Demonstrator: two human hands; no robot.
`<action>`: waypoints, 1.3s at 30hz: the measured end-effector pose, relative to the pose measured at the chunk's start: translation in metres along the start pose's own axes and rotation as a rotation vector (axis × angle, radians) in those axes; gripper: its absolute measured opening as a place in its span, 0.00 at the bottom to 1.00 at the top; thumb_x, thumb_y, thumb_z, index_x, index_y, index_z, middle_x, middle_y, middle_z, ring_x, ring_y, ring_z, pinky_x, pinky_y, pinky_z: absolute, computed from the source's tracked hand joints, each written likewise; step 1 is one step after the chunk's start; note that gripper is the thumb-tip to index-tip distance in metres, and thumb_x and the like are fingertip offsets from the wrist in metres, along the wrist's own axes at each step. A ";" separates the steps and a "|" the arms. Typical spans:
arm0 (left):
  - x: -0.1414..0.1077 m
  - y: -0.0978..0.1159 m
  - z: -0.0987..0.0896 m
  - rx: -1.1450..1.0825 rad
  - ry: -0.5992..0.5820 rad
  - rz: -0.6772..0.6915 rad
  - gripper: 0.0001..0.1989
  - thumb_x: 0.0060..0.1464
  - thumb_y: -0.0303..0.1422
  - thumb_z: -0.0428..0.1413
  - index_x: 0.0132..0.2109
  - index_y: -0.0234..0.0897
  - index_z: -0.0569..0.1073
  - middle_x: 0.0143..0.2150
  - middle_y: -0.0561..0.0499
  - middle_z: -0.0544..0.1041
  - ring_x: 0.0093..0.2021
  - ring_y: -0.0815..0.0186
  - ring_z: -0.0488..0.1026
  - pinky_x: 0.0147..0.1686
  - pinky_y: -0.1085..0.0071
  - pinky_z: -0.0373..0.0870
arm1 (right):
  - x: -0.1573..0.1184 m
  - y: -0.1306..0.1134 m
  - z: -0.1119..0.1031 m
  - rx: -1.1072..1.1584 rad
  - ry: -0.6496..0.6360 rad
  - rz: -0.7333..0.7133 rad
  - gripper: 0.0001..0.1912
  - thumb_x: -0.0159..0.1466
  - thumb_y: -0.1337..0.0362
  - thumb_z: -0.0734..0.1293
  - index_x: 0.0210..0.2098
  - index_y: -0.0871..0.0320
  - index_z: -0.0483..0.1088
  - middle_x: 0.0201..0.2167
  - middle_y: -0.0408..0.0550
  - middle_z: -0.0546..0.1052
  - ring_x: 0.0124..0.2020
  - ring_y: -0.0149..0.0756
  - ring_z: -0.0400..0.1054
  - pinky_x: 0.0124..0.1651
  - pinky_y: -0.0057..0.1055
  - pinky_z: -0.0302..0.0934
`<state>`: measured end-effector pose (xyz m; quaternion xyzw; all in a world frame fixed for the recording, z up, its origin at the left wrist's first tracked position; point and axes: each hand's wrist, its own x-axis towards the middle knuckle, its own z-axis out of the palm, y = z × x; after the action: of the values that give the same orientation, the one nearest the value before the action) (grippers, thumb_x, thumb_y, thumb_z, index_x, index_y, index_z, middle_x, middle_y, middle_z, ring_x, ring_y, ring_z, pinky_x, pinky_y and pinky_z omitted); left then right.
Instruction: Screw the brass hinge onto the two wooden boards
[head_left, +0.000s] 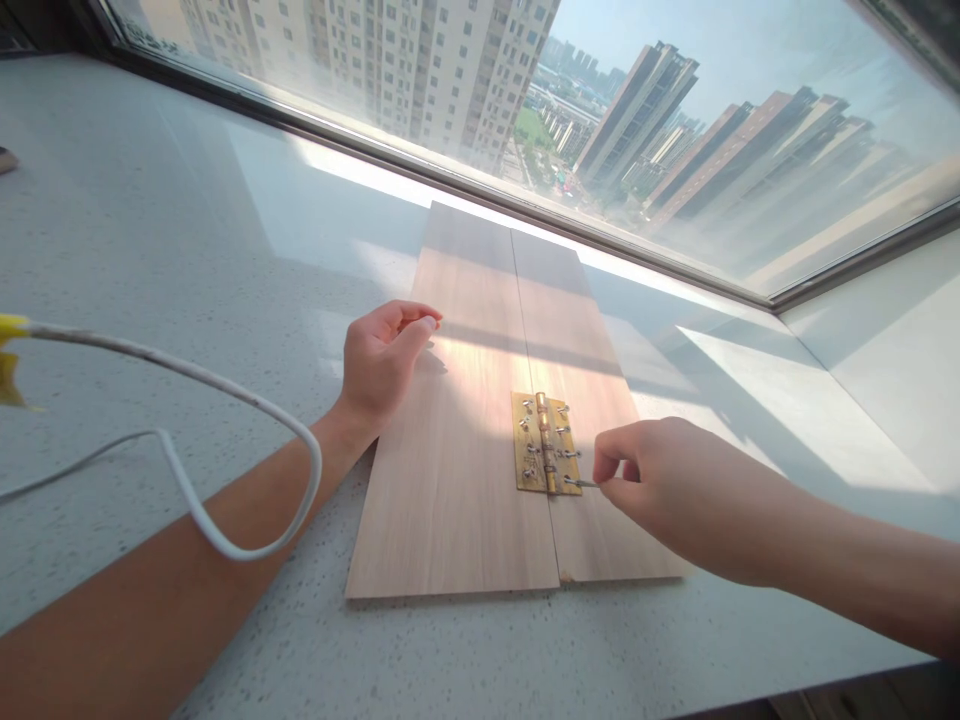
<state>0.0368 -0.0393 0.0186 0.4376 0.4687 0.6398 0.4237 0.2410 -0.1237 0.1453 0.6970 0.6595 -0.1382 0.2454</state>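
Note:
Two pale wooden boards [450, 480] lie side by side with a thin seam between them. A brass hinge [546, 470] spans the seam, and several silver screws [526, 424] stand tilted in its holes on both leaves. My right hand [660, 480] pinches a thin silver screw [585, 484] whose far end is at the lower right hole of the hinge. Over the left board's edge, my left hand [386, 355] is closed, thumb against curled fingers. Whatever it holds, if anything, is hidden.
A white cable [247, 395] with yellow tape [10, 345] loops across my left forearm. The boards rest on a speckled white counter [247, 640] below a window [465, 180]. A wall [892, 330] stands at right, and a small object [7, 159] is at far left.

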 end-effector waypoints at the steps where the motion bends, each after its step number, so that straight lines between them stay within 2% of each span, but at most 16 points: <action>1: 0.000 0.000 0.000 -0.004 0.002 -0.005 0.05 0.49 0.30 0.57 0.32 0.36 0.78 0.31 0.51 0.78 0.33 0.67 0.72 0.33 0.72 0.67 | -0.001 0.003 0.002 0.038 -0.006 0.019 0.08 0.56 0.69 0.60 0.22 0.56 0.66 0.22 0.45 0.72 0.21 0.32 0.62 0.22 0.27 0.49; 3: 0.000 -0.001 0.000 -0.009 0.001 -0.014 0.05 0.48 0.31 0.57 0.31 0.36 0.78 0.31 0.51 0.78 0.32 0.67 0.72 0.31 0.73 0.67 | -0.004 0.009 0.007 0.012 0.023 0.004 0.07 0.56 0.70 0.60 0.22 0.56 0.63 0.20 0.43 0.71 0.19 0.31 0.60 0.21 0.27 0.47; 5: 0.000 -0.002 0.000 -0.015 -0.006 -0.021 0.06 0.48 0.31 0.57 0.31 0.36 0.78 0.30 0.51 0.78 0.31 0.68 0.71 0.29 0.73 0.66 | -0.007 0.015 0.011 -0.105 0.088 -0.103 0.06 0.54 0.73 0.61 0.23 0.56 0.62 0.19 0.43 0.69 0.19 0.31 0.59 0.21 0.28 0.44; 7: 0.001 -0.002 0.000 -0.023 -0.012 -0.025 0.06 0.48 0.31 0.57 0.32 0.36 0.78 0.30 0.51 0.78 0.30 0.68 0.71 0.29 0.74 0.66 | -0.009 0.020 0.011 -0.264 0.137 -0.324 0.08 0.52 0.76 0.62 0.24 0.56 0.63 0.20 0.43 0.69 0.19 0.31 0.57 0.22 0.29 0.41; 10: 0.001 -0.002 -0.001 -0.011 -0.007 -0.021 0.05 0.48 0.30 0.57 0.32 0.36 0.78 0.31 0.51 0.78 0.32 0.67 0.72 0.30 0.74 0.67 | -0.009 0.022 0.004 -0.547 0.156 -0.788 0.09 0.52 0.77 0.64 0.23 0.57 0.66 0.21 0.45 0.70 0.21 0.32 0.56 0.24 0.32 0.37; 12: 0.000 -0.001 0.000 0.002 -0.001 -0.021 0.05 0.48 0.30 0.57 0.31 0.36 0.78 0.31 0.51 0.79 0.33 0.67 0.73 0.30 0.73 0.68 | -0.006 0.021 -0.001 -0.696 0.153 -0.981 0.08 0.54 0.75 0.65 0.23 0.58 0.67 0.21 0.46 0.70 0.20 0.31 0.55 0.24 0.32 0.35; 14: 0.000 -0.001 0.000 0.003 0.002 -0.027 0.06 0.49 0.30 0.57 0.32 0.36 0.78 0.32 0.51 0.79 0.34 0.66 0.73 0.29 0.73 0.68 | -0.003 0.019 -0.003 -0.725 0.109 -0.971 0.08 0.52 0.76 0.65 0.22 0.58 0.67 0.20 0.44 0.69 0.18 0.29 0.50 0.23 0.32 0.34; 16: 0.000 -0.001 0.000 0.004 0.001 -0.034 0.06 0.49 0.31 0.57 0.32 0.36 0.78 0.32 0.50 0.79 0.33 0.66 0.73 0.29 0.74 0.68 | 0.000 0.016 0.000 -0.634 0.064 -0.806 0.10 0.49 0.78 0.65 0.22 0.57 0.66 0.18 0.42 0.67 0.16 0.27 0.45 0.23 0.31 0.33; 18: 0.000 -0.001 0.000 0.016 0.002 -0.033 0.06 0.49 0.31 0.57 0.32 0.36 0.78 0.32 0.50 0.79 0.33 0.67 0.73 0.28 0.74 0.68 | 0.002 0.012 0.004 -0.503 0.074 -0.576 0.09 0.49 0.77 0.64 0.21 0.56 0.65 0.16 0.41 0.64 0.16 0.27 0.44 0.22 0.30 0.34; 22: 0.000 -0.001 0.000 0.027 0.001 -0.036 0.06 0.49 0.32 0.57 0.32 0.36 0.79 0.32 0.51 0.79 0.32 0.67 0.73 0.28 0.74 0.68 | 0.004 0.003 0.005 -0.271 0.060 -0.182 0.09 0.53 0.73 0.62 0.19 0.55 0.64 0.17 0.43 0.65 0.17 0.30 0.53 0.21 0.29 0.40; 25: 0.000 -0.002 0.000 0.029 0.004 -0.045 0.06 0.49 0.32 0.57 0.32 0.37 0.79 0.32 0.51 0.79 0.31 0.67 0.73 0.28 0.74 0.67 | 0.004 0.002 0.001 -0.094 -0.009 -0.064 0.08 0.54 0.72 0.62 0.23 0.54 0.68 0.21 0.44 0.71 0.20 0.32 0.60 0.21 0.28 0.46; 28: 0.000 -0.002 -0.001 0.034 0.001 -0.053 0.06 0.49 0.32 0.58 0.32 0.37 0.79 0.31 0.51 0.79 0.31 0.68 0.73 0.28 0.74 0.67 | 0.001 0.011 0.002 -0.131 0.014 -0.209 0.08 0.52 0.74 0.63 0.26 0.54 0.69 0.23 0.44 0.72 0.23 0.35 0.63 0.23 0.29 0.47; 31: 0.000 -0.002 -0.001 0.040 -0.010 -0.053 0.06 0.49 0.32 0.57 0.32 0.36 0.79 0.32 0.51 0.79 0.31 0.68 0.73 0.28 0.74 0.68 | -0.004 0.021 0.007 -0.334 0.046 -0.562 0.12 0.49 0.79 0.64 0.25 0.56 0.69 0.23 0.45 0.71 0.24 0.35 0.63 0.25 0.31 0.47; 34: 0.000 -0.002 -0.001 0.050 -0.007 -0.036 0.06 0.50 0.32 0.57 0.33 0.36 0.79 0.32 0.51 0.79 0.32 0.67 0.74 0.30 0.74 0.69 | -0.005 0.025 0.008 -0.613 0.073 -0.868 0.09 0.50 0.78 0.66 0.24 0.57 0.70 0.24 0.48 0.71 0.26 0.37 0.62 0.26 0.34 0.49; 36: 0.000 -0.001 -0.001 0.057 -0.007 -0.030 0.06 0.50 0.32 0.57 0.32 0.36 0.79 0.32 0.52 0.79 0.33 0.67 0.74 0.32 0.74 0.69 | -0.005 0.022 0.004 -0.819 0.043 -0.950 0.08 0.51 0.76 0.67 0.22 0.57 0.70 0.23 0.48 0.71 0.26 0.37 0.61 0.25 0.34 0.48; 39: 0.000 -0.001 0.000 0.059 -0.009 -0.034 0.06 0.49 0.31 0.57 0.32 0.37 0.79 0.31 0.52 0.79 0.33 0.68 0.73 0.33 0.74 0.68 | -0.003 0.012 -0.004 -0.982 -0.052 -0.951 0.11 0.52 0.76 0.68 0.20 0.56 0.70 0.21 0.46 0.70 0.23 0.35 0.59 0.22 0.33 0.44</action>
<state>0.0366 -0.0394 0.0179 0.4448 0.4928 0.6165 0.4234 0.2516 -0.1244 0.1527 0.1356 0.8741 0.0674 0.4615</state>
